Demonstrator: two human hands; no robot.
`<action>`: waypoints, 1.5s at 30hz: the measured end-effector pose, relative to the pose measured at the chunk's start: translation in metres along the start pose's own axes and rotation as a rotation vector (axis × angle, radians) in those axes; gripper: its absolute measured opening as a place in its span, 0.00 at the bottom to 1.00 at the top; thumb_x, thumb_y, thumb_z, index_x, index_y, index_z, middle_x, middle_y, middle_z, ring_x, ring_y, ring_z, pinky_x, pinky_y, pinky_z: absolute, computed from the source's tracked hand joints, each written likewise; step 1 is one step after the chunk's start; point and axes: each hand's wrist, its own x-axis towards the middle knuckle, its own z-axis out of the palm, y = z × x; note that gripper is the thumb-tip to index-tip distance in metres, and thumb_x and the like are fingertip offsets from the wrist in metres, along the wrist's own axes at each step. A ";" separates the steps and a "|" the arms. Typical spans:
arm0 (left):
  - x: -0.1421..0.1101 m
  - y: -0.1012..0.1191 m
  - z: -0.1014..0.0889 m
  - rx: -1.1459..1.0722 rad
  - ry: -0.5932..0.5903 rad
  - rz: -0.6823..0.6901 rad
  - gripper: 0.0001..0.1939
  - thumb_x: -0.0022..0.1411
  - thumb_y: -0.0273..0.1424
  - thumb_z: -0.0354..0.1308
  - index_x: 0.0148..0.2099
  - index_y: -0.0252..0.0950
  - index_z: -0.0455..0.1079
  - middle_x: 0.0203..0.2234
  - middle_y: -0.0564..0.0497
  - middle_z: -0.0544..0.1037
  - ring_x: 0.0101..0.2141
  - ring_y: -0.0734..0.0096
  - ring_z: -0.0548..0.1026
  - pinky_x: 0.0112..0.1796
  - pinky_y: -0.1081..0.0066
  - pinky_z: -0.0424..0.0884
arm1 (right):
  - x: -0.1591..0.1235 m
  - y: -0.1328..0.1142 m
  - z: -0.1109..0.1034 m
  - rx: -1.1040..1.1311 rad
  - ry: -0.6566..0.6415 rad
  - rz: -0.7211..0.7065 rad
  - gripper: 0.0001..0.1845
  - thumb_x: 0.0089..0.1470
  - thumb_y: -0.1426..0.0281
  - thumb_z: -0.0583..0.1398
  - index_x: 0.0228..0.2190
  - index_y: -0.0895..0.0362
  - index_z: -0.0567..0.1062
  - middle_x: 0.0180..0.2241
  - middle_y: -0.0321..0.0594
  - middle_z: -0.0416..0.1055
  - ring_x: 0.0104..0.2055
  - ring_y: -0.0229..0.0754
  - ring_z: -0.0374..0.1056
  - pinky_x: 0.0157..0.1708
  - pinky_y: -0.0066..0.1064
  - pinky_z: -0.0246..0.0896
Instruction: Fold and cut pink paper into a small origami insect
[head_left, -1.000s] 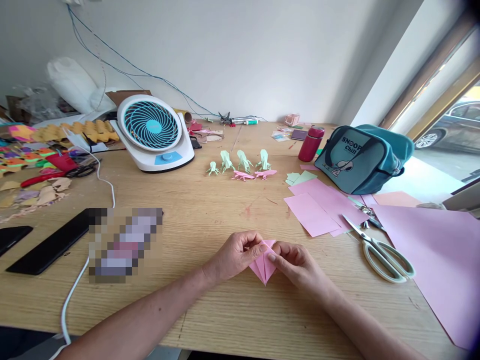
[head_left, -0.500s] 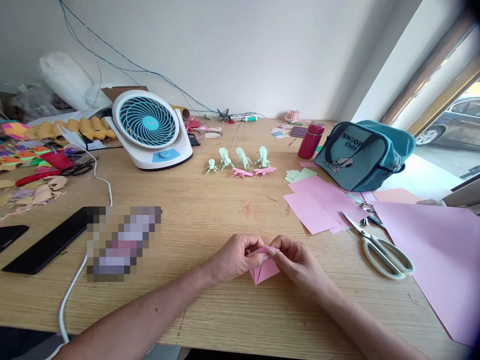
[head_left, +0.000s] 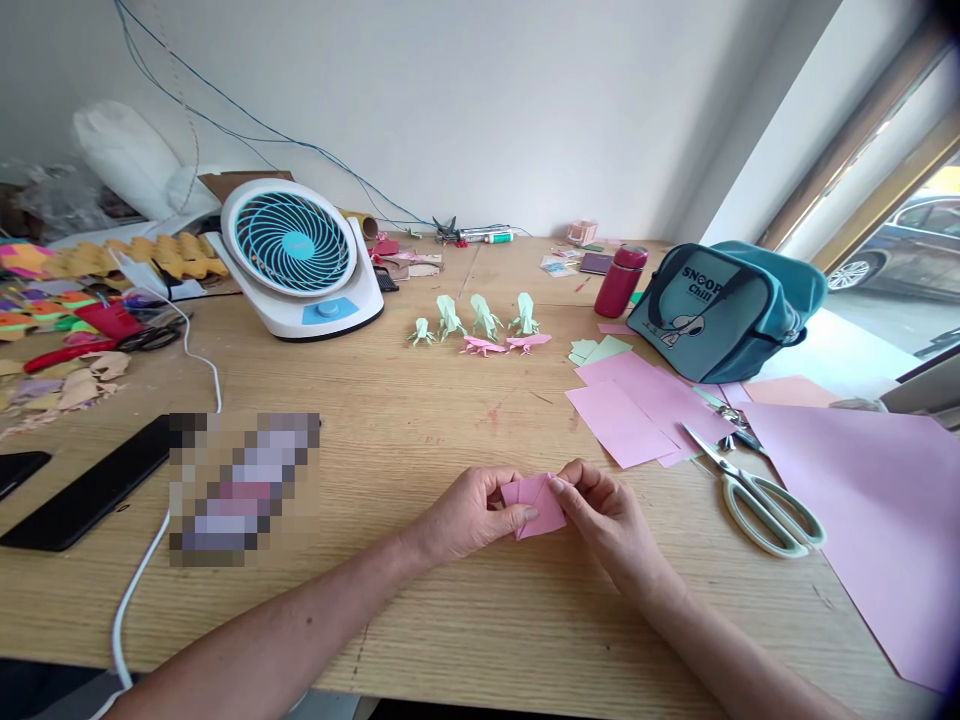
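A small folded pink paper piece (head_left: 538, 503) lies between both my hands just above the wooden table (head_left: 420, 410). My left hand (head_left: 472, 510) pinches its left side with thumb and fingers closed. My right hand (head_left: 607, 515) grips its right edge, fingers curled. Further back, a row of finished green and pink paper figures (head_left: 484, 325) stands on the table.
Scissors (head_left: 757, 490) lie to the right on pink paper sheets (head_left: 637, 410), beside a large pink sheet (head_left: 877, 510). A teal bag (head_left: 720, 305), a red bottle (head_left: 621, 282), a white-blue fan (head_left: 296, 255), a white cable (head_left: 150, 560), a black phone (head_left: 90, 495) and paper scraps at the left surround the work area.
The pink piece has been turned from pointing downward to lying more sideways and flatter between my fingers. Both hands stayed in place.
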 end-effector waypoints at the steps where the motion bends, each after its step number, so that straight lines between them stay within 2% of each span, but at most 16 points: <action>1: 0.000 0.000 0.000 -0.004 0.019 0.000 0.13 0.54 0.36 0.64 0.29 0.33 0.65 0.21 0.55 0.69 0.24 0.76 0.66 0.26 0.75 0.59 | 0.000 -0.001 0.000 -0.002 0.002 0.003 0.25 0.49 0.48 0.65 0.23 0.56 0.67 0.21 0.32 0.61 0.23 0.35 0.53 0.23 0.28 0.50; 9: 0.005 -0.002 -0.004 -0.154 0.090 0.026 0.18 0.51 0.41 0.69 0.32 0.31 0.69 0.25 0.54 0.72 0.25 0.77 0.67 0.28 0.75 0.63 | 0.002 -0.002 -0.004 -0.060 -0.011 0.014 0.26 0.51 0.46 0.63 0.22 0.56 0.67 0.21 0.33 0.62 0.24 0.35 0.53 0.24 0.29 0.49; 14: 0.005 -0.005 -0.007 -0.126 0.200 0.099 0.24 0.53 0.39 0.69 0.46 0.35 0.63 0.21 0.60 0.69 0.23 0.78 0.67 0.28 0.76 0.63 | 0.003 0.000 -0.004 -0.096 -0.007 -0.005 0.26 0.52 0.48 0.63 0.22 0.56 0.67 0.21 0.32 0.61 0.24 0.35 0.52 0.24 0.28 0.48; 17: 0.005 -0.005 -0.008 -0.098 0.221 0.142 0.24 0.55 0.41 0.67 0.47 0.37 0.60 0.21 0.60 0.70 0.23 0.77 0.68 0.27 0.76 0.64 | 0.004 0.002 -0.004 -0.096 -0.018 -0.033 0.24 0.53 0.49 0.62 0.25 0.56 0.68 0.22 0.33 0.62 0.24 0.35 0.54 0.24 0.28 0.52; 21: 0.006 -0.003 -0.009 -0.127 0.225 0.131 0.26 0.54 0.43 0.68 0.46 0.37 0.60 0.23 0.58 0.72 0.24 0.76 0.70 0.26 0.76 0.66 | 0.002 0.004 -0.007 -0.060 -0.042 -0.173 0.14 0.60 0.56 0.60 0.39 0.53 0.67 0.31 0.37 0.67 0.31 0.39 0.63 0.32 0.31 0.62; 24: 0.006 0.000 -0.008 -0.180 0.246 0.085 0.29 0.52 0.44 0.68 0.49 0.37 0.60 0.25 0.56 0.74 0.25 0.75 0.71 0.26 0.76 0.67 | -0.001 0.003 -0.009 -0.193 -0.099 -0.311 0.08 0.64 0.63 0.55 0.44 0.51 0.67 0.37 0.40 0.69 0.37 0.42 0.66 0.38 0.35 0.64; 27: 0.005 0.001 -0.006 -0.210 0.253 0.053 0.31 0.52 0.44 0.69 0.52 0.36 0.60 0.26 0.56 0.75 0.22 0.78 0.69 0.24 0.77 0.66 | -0.004 0.000 -0.010 -0.378 -0.126 -0.425 0.07 0.64 0.70 0.54 0.44 0.51 0.69 0.38 0.41 0.69 0.39 0.42 0.65 0.39 0.35 0.63; 30: 0.003 0.001 -0.005 -0.236 0.220 0.043 0.32 0.53 0.43 0.69 0.53 0.35 0.60 0.29 0.54 0.76 0.21 0.80 0.68 0.23 0.77 0.65 | -0.005 -0.001 -0.009 -0.511 -0.170 -0.505 0.11 0.61 0.76 0.55 0.43 0.51 0.71 0.36 0.39 0.68 0.37 0.42 0.65 0.38 0.34 0.62; 35: -0.001 0.004 -0.004 -0.303 0.113 -0.047 0.36 0.51 0.39 0.71 0.57 0.34 0.61 0.30 0.53 0.76 0.26 0.78 0.70 0.26 0.77 0.66 | -0.004 -0.003 -0.009 -0.578 -0.168 -0.571 0.11 0.57 0.80 0.55 0.36 0.52 0.70 0.33 0.38 0.67 0.36 0.42 0.65 0.36 0.33 0.61; 37: -0.002 0.007 -0.005 -0.317 0.065 -0.092 0.32 0.50 0.38 0.72 0.54 0.33 0.67 0.30 0.52 0.76 0.28 0.77 0.71 0.27 0.78 0.65 | -0.004 -0.003 -0.010 -0.585 -0.176 -0.577 0.11 0.56 0.80 0.56 0.36 0.52 0.70 0.33 0.38 0.67 0.36 0.42 0.66 0.35 0.33 0.62; 41: -0.003 0.011 -0.007 -0.290 0.034 -0.114 0.20 0.49 0.38 0.72 0.40 0.31 0.75 0.32 0.48 0.77 0.30 0.75 0.72 0.25 0.78 0.63 | -0.005 -0.004 -0.010 -0.592 -0.206 -0.589 0.13 0.55 0.81 0.55 0.37 0.52 0.71 0.34 0.39 0.69 0.36 0.42 0.68 0.35 0.33 0.63; 45: -0.004 0.015 -0.008 -0.268 0.023 -0.119 0.17 0.49 0.36 0.71 0.39 0.32 0.75 0.32 0.48 0.79 0.31 0.73 0.73 0.25 0.78 0.64 | -0.005 -0.004 -0.011 -0.612 -0.218 -0.613 0.12 0.56 0.80 0.56 0.38 0.52 0.72 0.35 0.40 0.69 0.37 0.43 0.68 0.36 0.33 0.63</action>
